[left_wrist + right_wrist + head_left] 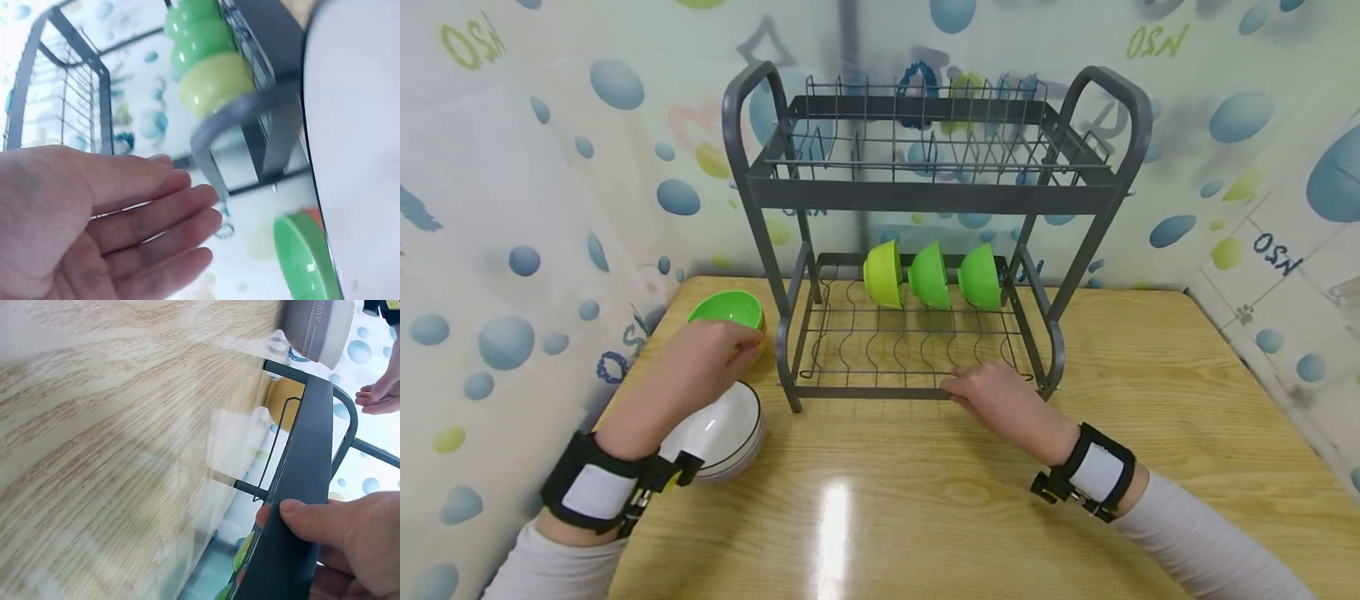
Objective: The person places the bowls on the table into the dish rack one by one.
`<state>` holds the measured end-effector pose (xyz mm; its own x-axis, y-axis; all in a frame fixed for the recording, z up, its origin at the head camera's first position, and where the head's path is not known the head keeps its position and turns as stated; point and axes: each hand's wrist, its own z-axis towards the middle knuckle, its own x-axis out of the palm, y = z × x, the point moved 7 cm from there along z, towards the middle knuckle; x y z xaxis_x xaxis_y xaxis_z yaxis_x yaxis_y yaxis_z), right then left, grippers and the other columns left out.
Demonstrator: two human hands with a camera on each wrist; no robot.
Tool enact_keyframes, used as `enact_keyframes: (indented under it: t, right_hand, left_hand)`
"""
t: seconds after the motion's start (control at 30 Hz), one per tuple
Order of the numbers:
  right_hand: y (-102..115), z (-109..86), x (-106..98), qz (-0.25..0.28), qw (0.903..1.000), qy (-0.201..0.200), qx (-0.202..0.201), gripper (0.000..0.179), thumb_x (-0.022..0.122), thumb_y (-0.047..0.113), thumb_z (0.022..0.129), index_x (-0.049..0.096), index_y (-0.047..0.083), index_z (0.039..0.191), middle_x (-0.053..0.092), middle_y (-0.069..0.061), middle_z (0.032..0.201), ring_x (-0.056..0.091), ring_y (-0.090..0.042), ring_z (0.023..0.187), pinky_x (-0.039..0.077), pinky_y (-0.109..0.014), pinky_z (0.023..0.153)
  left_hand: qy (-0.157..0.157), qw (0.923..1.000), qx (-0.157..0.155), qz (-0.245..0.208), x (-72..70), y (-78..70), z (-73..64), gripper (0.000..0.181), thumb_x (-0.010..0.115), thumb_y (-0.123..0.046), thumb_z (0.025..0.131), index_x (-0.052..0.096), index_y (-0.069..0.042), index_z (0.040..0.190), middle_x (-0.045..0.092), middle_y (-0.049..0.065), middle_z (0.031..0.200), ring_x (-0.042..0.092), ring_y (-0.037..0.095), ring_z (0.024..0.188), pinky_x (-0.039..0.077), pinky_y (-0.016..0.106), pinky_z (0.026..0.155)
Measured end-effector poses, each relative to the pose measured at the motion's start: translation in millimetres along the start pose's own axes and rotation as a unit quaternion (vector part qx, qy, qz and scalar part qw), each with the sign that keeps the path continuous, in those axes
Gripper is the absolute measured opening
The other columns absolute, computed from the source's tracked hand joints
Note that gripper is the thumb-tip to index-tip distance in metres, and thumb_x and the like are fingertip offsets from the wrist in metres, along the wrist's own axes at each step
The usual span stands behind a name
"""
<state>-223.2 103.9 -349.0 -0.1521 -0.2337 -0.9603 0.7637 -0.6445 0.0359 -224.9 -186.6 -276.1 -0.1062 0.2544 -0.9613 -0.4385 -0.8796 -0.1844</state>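
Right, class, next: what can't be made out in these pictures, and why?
- Head view: what sits beneath the green bowl, mostly hidden by the left hand.
- Left wrist view: the rest of the white bowl, cut off by the picture's edge.
- Right wrist view: the full lettering on the grey bowl, cut off by the top edge.
- Right wrist view: some fingers of the right hand, partly behind the rack.

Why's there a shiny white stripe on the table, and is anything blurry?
Head view: glare, probably a light reflecting off the wooden table; left wrist view: the white bowl has a blurry rim; right wrist view: the right hand looks clearer.
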Motion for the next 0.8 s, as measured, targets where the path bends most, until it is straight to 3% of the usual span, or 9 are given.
enact_keyframes:
  t: [0.1, 0.2, 0.33, 0.43, 0.6, 0.7, 0.8]
  right_hand:
    - [2.5, 0.5, -0.9, -0.022, 0.9997, -0.005, -0.003, 0.006, 0.068, 0.009, 0.086, 0.068, 0.016, 0.086, 0.074, -0.004, 0.088, 0.070, -0.017, 0.078, 0.056, -0.030, 0.062]
    - [3.9, 0.7, -1.1, -0.033, 0.9994, -0.008, -0.005, 0.007, 0.067, 0.008, 0.086, 0.069, 0.015, 0.087, 0.071, -0.001, 0.076, 0.065, -0.012, 0.066, 0.052, -0.025, 0.056]
    - [4.0, -0.2, -0.1, -0.024, 0.9997, -0.004, -0.004, 0.008, 0.066, 0.007, 0.087, 0.070, 0.014, 0.088, 0.062, 0.003, 0.062, 0.051, -0.002, 0.054, 0.042, -0.018, 0.051]
    - [3.3, -0.9, -0.3, -0.008, 1.0000, -0.004, -0.001, 0.008, 0.065, 0.007, 0.087, 0.070, 0.014, 0.087, 0.062, 0.004, 0.062, 0.048, 0.001, 0.054, 0.040, -0.017, 0.051]
    - [2.4, -1.0, -1.0, -0.001, 1.0000, -0.008, -0.002, 0.010, 0.066, 0.008, 0.087, 0.071, 0.015, 0.091, 0.067, 0.003, 0.066, 0.054, -0.001, 0.056, 0.046, -0.019, 0.053]
    - [1.9, -1.1, -0.4, 0.001, 0.9999, -0.010, -0.005, 0.011, 0.065, 0.008, 0.088, 0.072, 0.015, 0.093, 0.067, 0.004, 0.067, 0.053, 0.001, 0.056, 0.047, -0.019, 0.054]
    - [1.5, -1.0, -0.1, 0.006, 0.9999, -0.013, -0.008, 0.013, 0.064, 0.008, 0.088, 0.072, 0.015, 0.094, 0.067, 0.004, 0.067, 0.051, 0.003, 0.056, 0.046, -0.018, 0.054]
  left_hand:
    - [0.027, 0.9991, -0.018, 0.027, -1.4, 23.2, 0.5, 0.004, 0.066, -0.009, 0.086, 0.070, -0.007, 0.086, 0.065, 0.004, 0.076, 0.057, 0.019, 0.070, 0.047, 0.035, 0.062]
    - [0.054, 0.9974, -0.040, 0.025, 3.8, 43.6, 0.7, 0.020, 0.066, -0.010, 0.086, 0.071, 0.000, 0.103, 0.072, 0.014, 0.094, 0.065, 0.028, 0.086, 0.053, 0.043, 0.074]
    - [0.090, 0.9934, -0.069, 0.016, 17.1, 61.7, 2.4, 0.032, 0.065, -0.012, 0.088, 0.066, 0.003, 0.116, 0.068, 0.022, 0.112, 0.062, 0.038, 0.104, 0.051, 0.052, 0.087]
    - [0.105, 0.9914, -0.074, 0.020, 24.8, 67.7, 4.9, 0.036, 0.064, -0.014, 0.089, 0.063, 0.003, 0.121, 0.065, 0.023, 0.118, 0.059, 0.041, 0.111, 0.048, 0.054, 0.092]
    - [0.122, 0.9891, -0.074, 0.038, 32.3, 72.4, 10.6, 0.038, 0.063, -0.019, 0.090, 0.062, 0.002, 0.122, 0.065, 0.023, 0.120, 0.059, 0.040, 0.111, 0.048, 0.055, 0.093]
    - [0.134, 0.9876, -0.069, 0.045, 38.5, 75.6, 13.3, 0.036, 0.063, -0.020, 0.090, 0.064, 0.002, 0.118, 0.067, 0.022, 0.115, 0.062, 0.038, 0.106, 0.049, 0.054, 0.091]
    - [0.142, 0.9875, -0.056, 0.040, 43.5, 76.4, 14.6, 0.027, 0.063, -0.018, 0.090, 0.068, 0.000, 0.108, 0.071, 0.015, 0.100, 0.065, 0.028, 0.090, 0.053, 0.047, 0.082]
